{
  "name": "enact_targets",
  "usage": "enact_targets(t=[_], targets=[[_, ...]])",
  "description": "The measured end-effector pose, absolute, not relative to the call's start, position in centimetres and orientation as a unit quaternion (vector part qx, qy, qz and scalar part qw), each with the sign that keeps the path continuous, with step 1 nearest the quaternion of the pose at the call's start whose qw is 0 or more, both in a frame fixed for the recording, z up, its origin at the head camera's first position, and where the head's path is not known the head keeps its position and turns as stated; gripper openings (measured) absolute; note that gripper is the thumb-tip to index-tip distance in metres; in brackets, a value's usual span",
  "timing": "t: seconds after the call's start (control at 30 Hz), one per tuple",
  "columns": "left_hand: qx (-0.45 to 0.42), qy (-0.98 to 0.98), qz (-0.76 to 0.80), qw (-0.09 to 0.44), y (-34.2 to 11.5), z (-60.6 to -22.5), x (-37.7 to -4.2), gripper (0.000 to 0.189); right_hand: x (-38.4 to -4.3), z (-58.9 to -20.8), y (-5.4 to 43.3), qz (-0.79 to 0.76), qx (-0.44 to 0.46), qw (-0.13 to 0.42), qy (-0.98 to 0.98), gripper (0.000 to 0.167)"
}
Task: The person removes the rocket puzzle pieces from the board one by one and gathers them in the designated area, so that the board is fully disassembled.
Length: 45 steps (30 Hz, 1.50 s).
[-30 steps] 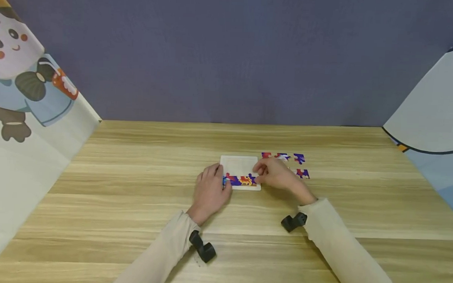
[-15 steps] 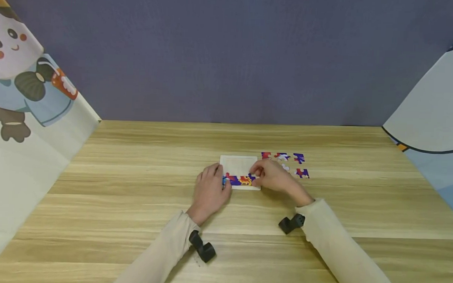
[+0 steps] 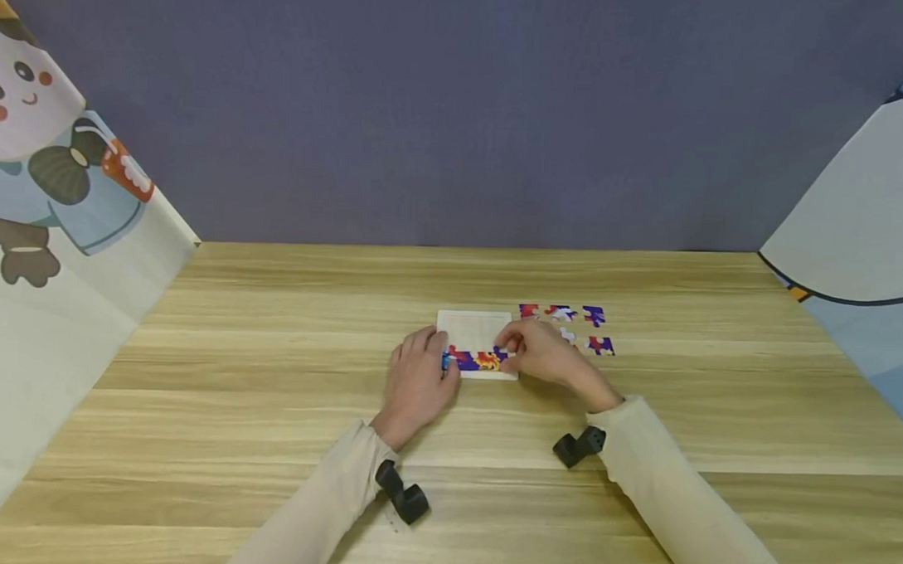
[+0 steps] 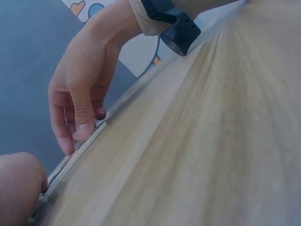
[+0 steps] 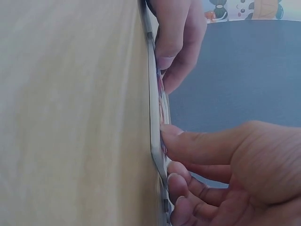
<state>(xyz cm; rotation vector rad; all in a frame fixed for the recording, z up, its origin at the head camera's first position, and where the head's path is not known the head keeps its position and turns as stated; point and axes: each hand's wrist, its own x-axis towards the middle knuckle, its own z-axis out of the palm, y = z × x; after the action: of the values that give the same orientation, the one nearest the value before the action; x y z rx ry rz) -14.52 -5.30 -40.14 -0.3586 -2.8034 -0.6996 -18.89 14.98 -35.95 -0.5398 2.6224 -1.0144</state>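
Note:
In the head view a white puzzle tray (image 3: 474,328) lies on the table, with a row of joined purple, red and yellow puzzle pieces (image 3: 486,360) along its near side. My left hand (image 3: 416,382) rests over the tray's left edge, thumb on the near-left piece, fingers fairly straight. At the tray's right end my right hand (image 3: 546,352) pinches the near-right puzzle piece between thumb and forefinger, largely covering it. The right wrist view shows the right thumb (image 5: 197,143) down at the tray's edge, the other fingers curled beside it.
Several loose puzzle pieces (image 3: 594,315) lie right of the tray, some partly behind the right hand. The wooden table (image 3: 309,310) runs back to a dark blue-grey wall (image 3: 457,116). Cartoon-printed panels (image 3: 60,169) flank it. Each wrist carries a black camera (image 3: 580,446).
My right hand has shifted slightly left, its fingertips drawing in over the near-right piece; more of a white-and-purple loose piece shows behind it. The left hand stays in place.

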Motion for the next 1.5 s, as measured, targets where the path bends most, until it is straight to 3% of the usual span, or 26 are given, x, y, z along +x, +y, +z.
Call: enact_targets(t=[0.27, 0.7, 1.5], targets=[[-0.167, -0.948, -0.235, 0.137, -5.21, -40.06, -14.61, 0.029, -18.81, -35.98, 14.89, -0.352, -0.188, 0.139, 0.906, 0.026], [-0.273, -0.932, -0.195, 0.139, -5.15, -40.00, -14.63, 0.038, -18.88, -36.26, 14.91, -0.350, -0.193, 0.131, 0.907, 0.023], [-0.277, -0.932, -0.192, 0.129, -5.14, -39.95, -14.62, 0.035, -18.78, -36.04, 14.75, -0.352, -0.187, 0.129, 0.908, 0.024]])
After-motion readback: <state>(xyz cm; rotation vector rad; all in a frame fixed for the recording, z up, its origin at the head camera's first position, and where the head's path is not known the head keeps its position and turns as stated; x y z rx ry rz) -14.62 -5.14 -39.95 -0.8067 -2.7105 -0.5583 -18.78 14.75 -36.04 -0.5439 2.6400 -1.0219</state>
